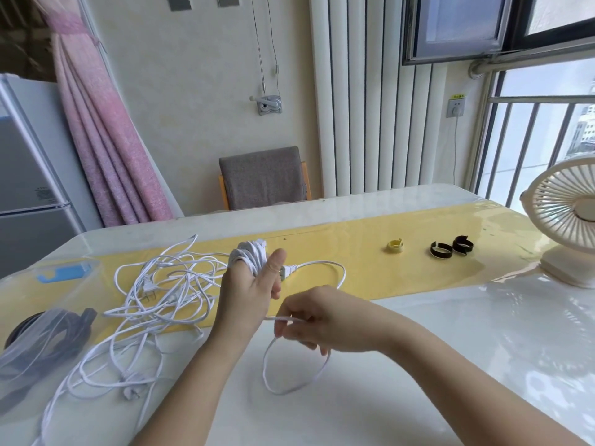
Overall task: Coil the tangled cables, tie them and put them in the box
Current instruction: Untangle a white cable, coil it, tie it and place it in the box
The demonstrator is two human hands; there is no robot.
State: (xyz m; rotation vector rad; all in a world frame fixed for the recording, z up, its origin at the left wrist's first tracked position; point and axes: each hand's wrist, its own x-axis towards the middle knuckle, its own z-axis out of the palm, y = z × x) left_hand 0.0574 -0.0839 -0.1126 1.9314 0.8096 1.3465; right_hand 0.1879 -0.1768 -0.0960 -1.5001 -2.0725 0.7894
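Your left hand (248, 286) is raised, and the white cable (250, 256) wound round its fingers hides them. Your right hand (318, 323) pinches a strand of that cable, though the fingertips are blurred. The tangle (161, 294) lies on the table (418, 365) to the left. The clear box (19, 365) is cut off at the left edge, and its dark contents are hard to make out.

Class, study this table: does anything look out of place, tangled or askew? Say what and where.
The white cables at the left of the table lie in a knotted heap, loops crossing and plugs sticking out. One strand is wrapped round the left hand, pinched by the right hand. The ties sit neatly apart.
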